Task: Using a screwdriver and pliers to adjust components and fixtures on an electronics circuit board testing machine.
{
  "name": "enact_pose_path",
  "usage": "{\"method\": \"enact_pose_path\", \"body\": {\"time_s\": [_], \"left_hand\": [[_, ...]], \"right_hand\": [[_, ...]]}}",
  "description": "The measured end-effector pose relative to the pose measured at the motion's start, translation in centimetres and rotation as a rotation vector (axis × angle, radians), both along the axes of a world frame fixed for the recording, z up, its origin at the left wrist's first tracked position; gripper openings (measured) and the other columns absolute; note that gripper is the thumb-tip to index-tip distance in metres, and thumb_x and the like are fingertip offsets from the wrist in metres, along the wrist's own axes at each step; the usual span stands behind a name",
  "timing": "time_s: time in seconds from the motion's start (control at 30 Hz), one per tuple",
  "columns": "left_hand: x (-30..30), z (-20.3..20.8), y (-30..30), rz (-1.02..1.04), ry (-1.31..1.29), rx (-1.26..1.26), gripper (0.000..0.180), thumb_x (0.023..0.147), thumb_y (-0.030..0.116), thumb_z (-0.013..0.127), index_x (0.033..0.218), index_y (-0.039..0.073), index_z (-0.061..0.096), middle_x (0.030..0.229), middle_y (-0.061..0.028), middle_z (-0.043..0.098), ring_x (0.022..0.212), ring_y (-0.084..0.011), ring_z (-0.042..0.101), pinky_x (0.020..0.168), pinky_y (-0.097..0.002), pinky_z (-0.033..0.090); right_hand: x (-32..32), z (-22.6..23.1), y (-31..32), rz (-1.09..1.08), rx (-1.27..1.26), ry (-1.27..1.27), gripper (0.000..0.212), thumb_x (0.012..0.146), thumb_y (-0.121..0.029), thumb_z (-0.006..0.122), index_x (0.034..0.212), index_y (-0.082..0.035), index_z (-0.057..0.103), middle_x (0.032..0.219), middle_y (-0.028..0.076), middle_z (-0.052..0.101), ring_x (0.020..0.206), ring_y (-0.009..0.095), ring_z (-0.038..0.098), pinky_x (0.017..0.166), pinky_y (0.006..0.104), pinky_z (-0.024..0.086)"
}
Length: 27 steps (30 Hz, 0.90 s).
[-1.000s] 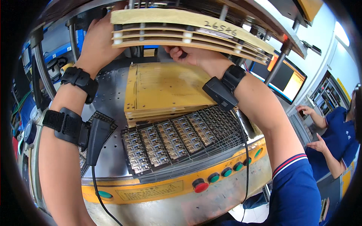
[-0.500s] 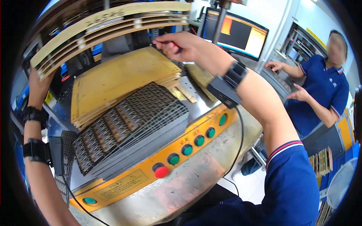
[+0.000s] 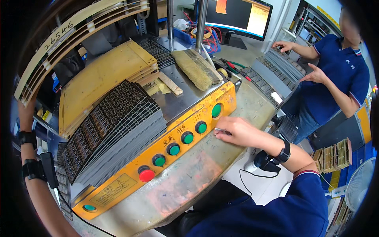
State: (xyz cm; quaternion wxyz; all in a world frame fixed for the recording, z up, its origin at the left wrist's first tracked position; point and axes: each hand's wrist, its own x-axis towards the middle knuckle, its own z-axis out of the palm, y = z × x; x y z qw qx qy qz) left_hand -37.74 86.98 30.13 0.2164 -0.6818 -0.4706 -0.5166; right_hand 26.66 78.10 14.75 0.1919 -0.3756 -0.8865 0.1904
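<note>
My right hand [image 3: 239, 132] is closed in a pinch on a small metal piece [image 3: 222, 130], too small to identify. It is beside the right end of the orange control panel [image 3: 167, 138], near a green button [image 3: 201, 126]. My left hand [image 3: 27, 112] reaches up at the far left, at the lower end of a layered wooden die plate [image 3: 57, 41] raised above the bench. That plate hides the left fingers. Below it lies a stack of yellow boards [image 3: 104, 79], and in front of them a fanned stack of dark patterned circuit panels [image 3: 118, 122].
A bristle brush [image 3: 193, 71] rests on the metal bed behind the panel. A red button [image 3: 146, 174] protrudes at the front. Past upright metal posts [image 3: 200, 25] stands a monitor [image 3: 237, 17]. At right, a co-worker [image 3: 335, 75] has both hands at a panel stack [image 3: 278, 69]. A fan [image 3: 361, 185] is lower right.
My right hand has dropped from beside the raised plate's right end to the control panel's front edge. My left hand stays by the plate. The view has shifted, showing the co-worker's panel stack.
</note>
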Motion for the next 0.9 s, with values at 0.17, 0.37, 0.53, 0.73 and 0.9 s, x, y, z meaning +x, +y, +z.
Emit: {"method": "enact_pose_path", "body": {"time_s": [0.17, 0.37, 0.53, 0.73, 0.9], "left_hand": [[-4.5, 2.2, -2.9, 0.408, 0.439, -0.221, 0.028, 0.085, 0.018, 0.059, 0.107, 0.0, 0.058, 0.105, -0.0142, 0.062, 0.097, -0.0264, 0.059, 0.083, -0.0345, 0.045], [6.7, 3.5, -6.5, 0.27, 0.21, -0.295, 0.038, 0.078, 0.013, 0.068, 0.112, 0.0, 0.054, 0.102, -0.0118, 0.064, 0.093, -0.0199, 0.06, 0.082, -0.0303, 0.045], [9.2, 3.1, -9.0, 0.215, 0.261, -0.137, 0.054, 0.074, 0.011, 0.07, 0.12, -0.001, 0.044, 0.115, -0.0164, 0.056, 0.105, -0.0227, 0.055, 0.09, -0.0329, 0.041], [13.5, 3.1, -9.7, 0.211, 0.197, -0.093, 0.063, 0.069, 0.013, 0.072, 0.124, 0.002, 0.042, 0.112, -0.021, 0.056, 0.107, -0.0369, 0.052, 0.087, -0.0377, 0.043], [13.0, 3.9, -10.1, 0.214, 0.227, -0.044, 0.06, 0.068, 0.017, 0.074, 0.119, 0.003, 0.046, 0.112, -0.0181, 0.057, 0.105, -0.0366, 0.052, 0.087, -0.0406, 0.043]], "right_hand": [[-1.7, -0.9, -0.1, -0.004, 0.071, -0.08, 0.011, 0.078, -0.018, 0.061, 0.083, -0.008, 0.058, 0.087, 0.007, 0.058, 0.076, 0.03, 0.059, 0.062, 0.0414, 0.049], [-1.2, -0.9, 0.0, 0.037, 0.09, -0.029, 0.014, 0.077, -0.017, 0.061, 0.085, -0.007, 0.057, 0.087, 0.009, 0.057, 0.075, 0.03, 0.059, 0.062, 0.0417, 0.048], [-2.1, 4.5, -1.4, 0.066, -0.116, 0.027, 0.019, 0.081, -0.015, 0.059, 0.095, -0.002, 0.054, 0.085, 0.011, 0.055, 0.075, 0.026, 0.058, 0.067, 0.0356, 0.047], [-9.5, 13.5, -3.7, 0.473, -0.206, 0.235, 0.021, 0.089, -0.017, 0.051, 0.105, -0.003, 0.051, 0.096, 0.014, 0.054, 0.089, 0.025, 0.055, 0.079, 0.0332, 0.044], [-19.3, 17.7, -3.1, 0.492, 0.365, 0.063, 0.025, 0.092, -0.029, 0.046, 0.101, -0.006, 0.047, 0.088, 0.014, 0.059, 0.086, 0.033, 0.056, 0.071, 0.0426, 0.045]]}}
